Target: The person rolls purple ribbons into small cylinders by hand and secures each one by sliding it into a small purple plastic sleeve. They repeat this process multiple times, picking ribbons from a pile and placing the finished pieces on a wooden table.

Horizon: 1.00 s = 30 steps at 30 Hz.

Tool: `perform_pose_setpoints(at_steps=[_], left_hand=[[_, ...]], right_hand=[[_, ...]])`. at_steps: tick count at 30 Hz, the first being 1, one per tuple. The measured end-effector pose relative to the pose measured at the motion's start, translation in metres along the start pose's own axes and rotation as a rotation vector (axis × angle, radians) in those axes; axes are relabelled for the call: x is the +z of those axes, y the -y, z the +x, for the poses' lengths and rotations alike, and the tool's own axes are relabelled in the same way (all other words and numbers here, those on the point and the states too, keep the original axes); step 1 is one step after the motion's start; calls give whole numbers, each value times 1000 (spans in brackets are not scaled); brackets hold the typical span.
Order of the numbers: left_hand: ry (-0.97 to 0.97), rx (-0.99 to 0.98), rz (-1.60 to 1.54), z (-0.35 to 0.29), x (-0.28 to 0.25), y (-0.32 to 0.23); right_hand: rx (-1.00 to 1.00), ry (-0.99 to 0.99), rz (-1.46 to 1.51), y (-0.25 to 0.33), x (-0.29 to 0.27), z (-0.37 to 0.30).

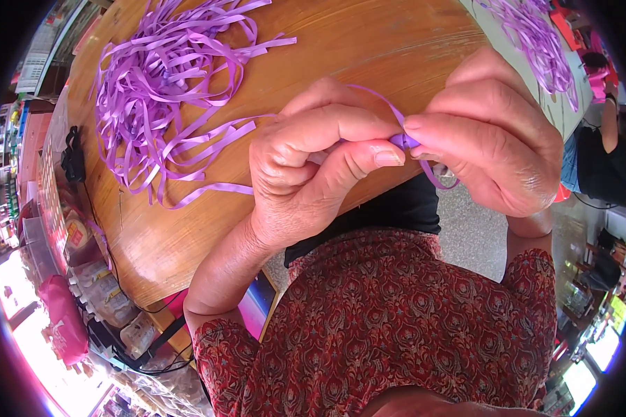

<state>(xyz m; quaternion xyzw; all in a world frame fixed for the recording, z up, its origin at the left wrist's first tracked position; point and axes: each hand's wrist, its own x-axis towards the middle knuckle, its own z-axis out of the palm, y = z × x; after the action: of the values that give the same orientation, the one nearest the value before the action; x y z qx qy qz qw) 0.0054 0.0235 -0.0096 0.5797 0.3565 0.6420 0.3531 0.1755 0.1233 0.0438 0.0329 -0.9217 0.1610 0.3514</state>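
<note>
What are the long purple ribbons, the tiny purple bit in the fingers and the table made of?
Purple ribbons: probably satiny fabric, since they're flat, softly shiny and flop in loops.
Small purple piece: maybe smooth plastic, but too covered to be sure.
Table: looks like wood with glossy varnish, because streaky brown grain shows and light glares off it.

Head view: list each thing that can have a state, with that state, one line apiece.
Left bare hand: thumb and index finger closed on the small purple piece
Right bare hand: fingertips pinched at the same piece
Thin purple ribbon between the hands: curved, loose below the fingers
Large purple ribbon heap: tangled, loose ends spread
Brown wooden table: glossy, partly covered by ribbon
</note>
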Motion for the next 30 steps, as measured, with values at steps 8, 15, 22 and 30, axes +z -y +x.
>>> perform_pose_setpoints(at_steps=[8, 15, 22, 30], left_hand=[[57, 107, 203, 2, -5, -5], [49, 19, 61, 0, -5, -3], [17, -26, -17, -1, -4, 6], [-100, -101, -166, -2, -2, 8]], right_hand=[[-3, -9, 110, -2, 9, 0], [-126, 40, -6, -5, 9, 2], [-56, 41, 24, -11, 13, 6], [121, 47, 99, -15, 9, 1]])
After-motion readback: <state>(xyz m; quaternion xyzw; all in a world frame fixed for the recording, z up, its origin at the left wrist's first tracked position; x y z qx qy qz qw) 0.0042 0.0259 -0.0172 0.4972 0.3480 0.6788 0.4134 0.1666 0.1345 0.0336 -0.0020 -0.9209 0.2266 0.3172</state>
